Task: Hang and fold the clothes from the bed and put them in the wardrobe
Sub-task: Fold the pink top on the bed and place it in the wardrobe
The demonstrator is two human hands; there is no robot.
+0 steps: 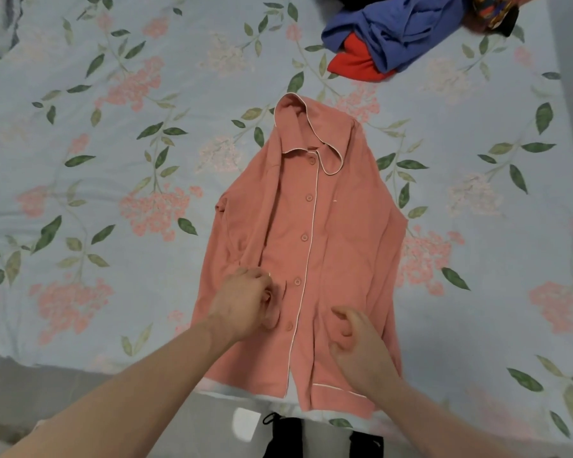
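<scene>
A salmon-pink button-up shirt [331,226] with white piping lies face up on the bed, collar away from me, hem hanging over the near edge. Both its sleeves are folded inward over the body. My left hand [242,302] grips the cuff of the folded left sleeve, close to the lower buttons. Just above the lower right part of the shirt hovers my right hand [358,342], fingers loosely curled and holding nothing.
The bed [113,160] has a pale blue sheet with pink flowers and green leaves. A heap of clothes lies at the far right: a blue garment [394,24] over a red one [354,62], with a dark patterned piece [493,9] beside it. Grey floor shows below.
</scene>
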